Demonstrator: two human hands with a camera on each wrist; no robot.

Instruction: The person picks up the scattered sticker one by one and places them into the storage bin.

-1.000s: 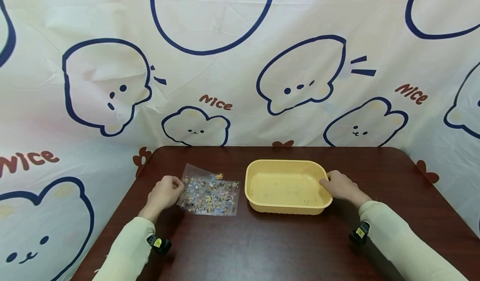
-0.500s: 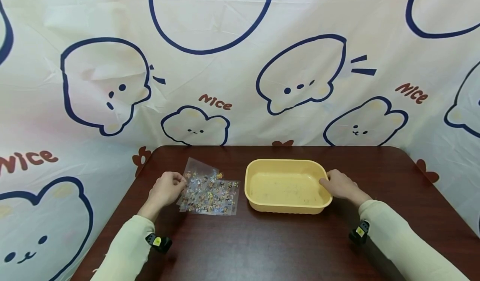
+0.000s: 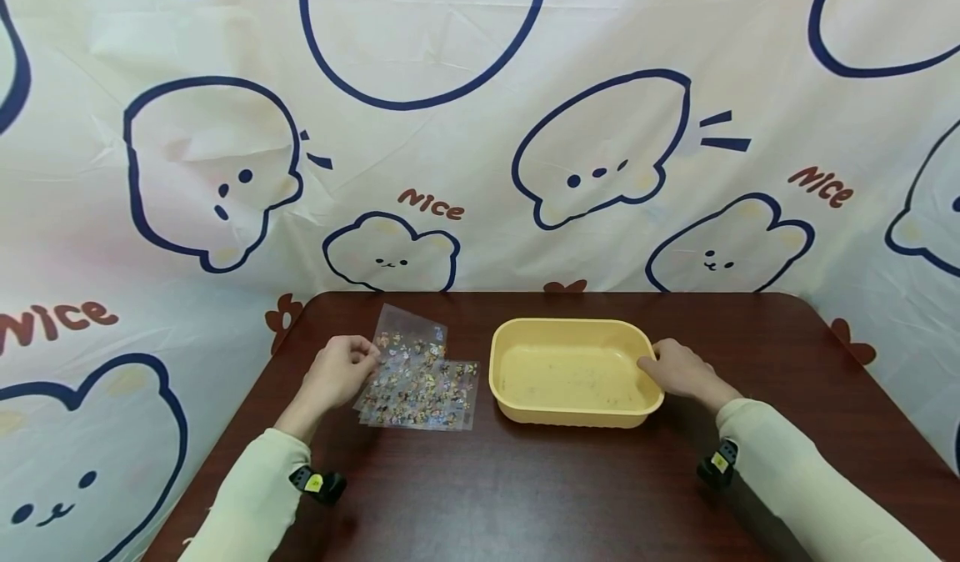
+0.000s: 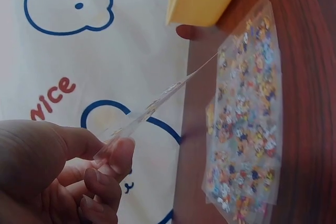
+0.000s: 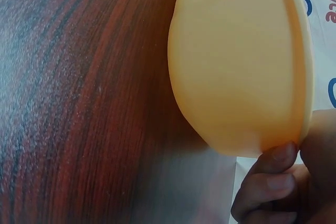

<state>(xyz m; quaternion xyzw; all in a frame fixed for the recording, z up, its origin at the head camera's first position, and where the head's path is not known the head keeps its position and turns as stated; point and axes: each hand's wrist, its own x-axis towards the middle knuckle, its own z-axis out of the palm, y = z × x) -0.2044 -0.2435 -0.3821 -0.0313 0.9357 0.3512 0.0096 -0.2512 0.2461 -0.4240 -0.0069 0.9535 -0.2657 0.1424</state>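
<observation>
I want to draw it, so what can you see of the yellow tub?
The yellow tub looks like plastic, a rounded rectangle with a smooth rim. It stands upright and open-topped on the dark brown table. Faint dark specks show on its bottom. The right hand grips its rim at the right end.

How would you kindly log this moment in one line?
left hand: pinches tilted patterned clear sheet | right hand: grips yellow tub rim | other sheets: on table, left of tub
</observation>
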